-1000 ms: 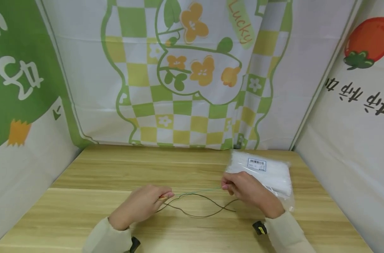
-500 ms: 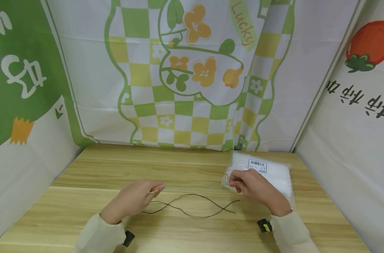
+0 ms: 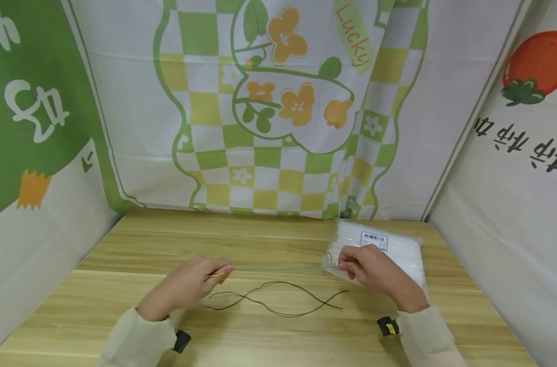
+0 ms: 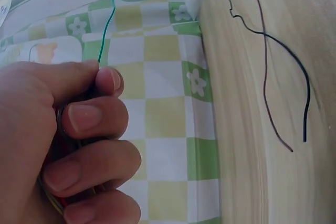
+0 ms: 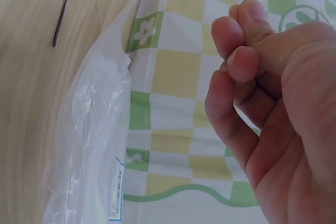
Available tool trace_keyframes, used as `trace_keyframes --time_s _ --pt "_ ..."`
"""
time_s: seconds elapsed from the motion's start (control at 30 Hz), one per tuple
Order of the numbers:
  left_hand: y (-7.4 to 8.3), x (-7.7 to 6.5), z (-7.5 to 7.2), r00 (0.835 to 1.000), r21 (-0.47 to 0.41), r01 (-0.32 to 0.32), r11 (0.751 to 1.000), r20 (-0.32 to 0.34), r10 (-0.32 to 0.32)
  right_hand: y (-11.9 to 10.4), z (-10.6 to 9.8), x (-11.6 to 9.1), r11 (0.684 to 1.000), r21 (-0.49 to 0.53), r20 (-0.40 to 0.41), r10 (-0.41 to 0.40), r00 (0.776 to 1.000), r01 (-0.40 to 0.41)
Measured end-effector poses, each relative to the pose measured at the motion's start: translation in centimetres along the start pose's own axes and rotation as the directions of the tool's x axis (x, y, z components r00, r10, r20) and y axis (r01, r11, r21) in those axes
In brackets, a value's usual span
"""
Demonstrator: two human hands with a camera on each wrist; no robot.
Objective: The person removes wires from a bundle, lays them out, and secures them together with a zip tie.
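Observation:
A thin green wire stretches nearly straight above the table between both hands. My left hand pinches its left end between thumb and forefinger. In the left wrist view, that hand's other fingers curl round several more wires, red and yellow among them, mostly hidden in the palm. My right hand pinches the green wire's other end with its fingertips. Below the stretched wire, two dark wires, one black and one brownish, lie on the table and cross each other at two places.
A clear plastic bag of white material with a barcode label lies behind my right hand. Printed cloth hangs along the back and both sides of the wooden table.
Both hands have moved apart, the left one leftward and slightly away, the right one rightward, drawing the green wire out between them. The dark wires have stayed on the table.

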State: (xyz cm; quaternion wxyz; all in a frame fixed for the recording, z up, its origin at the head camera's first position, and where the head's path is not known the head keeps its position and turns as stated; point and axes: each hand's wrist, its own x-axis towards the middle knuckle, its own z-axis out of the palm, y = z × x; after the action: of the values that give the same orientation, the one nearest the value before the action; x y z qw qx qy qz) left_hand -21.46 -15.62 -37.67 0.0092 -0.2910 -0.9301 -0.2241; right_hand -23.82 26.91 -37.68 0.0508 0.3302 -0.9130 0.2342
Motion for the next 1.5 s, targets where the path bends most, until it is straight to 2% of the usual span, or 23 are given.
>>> trace_keyframes --time_s 0.37,0.73,0.9,1.1,1.27,1.4,1.5 --pt "-1.4 -0.2 -0.6 0.994 -0.194 -0.105 0.975 0.013 0.109 0.2 -0.7 -0.4 0.998 0.047 0.007 0.049 0.999 -0.049" --pt "-2.8 -0.6 -1.2 0.992 -0.299 -0.1 0.949 0.044 0.118 0.3 -0.7 -0.2 0.997 0.064 0.007 0.035 0.999 -0.035" --pt "-3.2 -0.8 -1.5 0.992 -0.295 -0.086 0.952 0.066 0.11 0.3 -0.8 -0.2 0.997 0.069 0.009 0.028 1.0 -0.028" --pt "-3.4 -0.9 -2.0 0.994 -0.294 -0.075 0.953 0.053 0.095 0.3 -1.1 -0.3 0.997 0.072 0.01 0.027 1.0 -0.028" --pt "-3.4 -0.8 -2.0 0.997 -0.234 -0.061 0.97 0.039 0.072 0.3 -1.1 -0.5 0.996 0.082 0.013 0.027 1.0 -0.028" --pt "-3.3 -0.8 -1.9 1.0 -0.088 -0.022 0.996 0.01 0.022 0.3 -1.1 -0.5 0.994 0.094 0.033 0.052 0.998 -0.055" --pt "-3.2 -0.8 -1.6 0.999 0.037 0.013 0.999 -0.033 -0.011 0.5 -0.9 -0.5 0.994 0.086 0.043 0.057 0.997 -0.06"
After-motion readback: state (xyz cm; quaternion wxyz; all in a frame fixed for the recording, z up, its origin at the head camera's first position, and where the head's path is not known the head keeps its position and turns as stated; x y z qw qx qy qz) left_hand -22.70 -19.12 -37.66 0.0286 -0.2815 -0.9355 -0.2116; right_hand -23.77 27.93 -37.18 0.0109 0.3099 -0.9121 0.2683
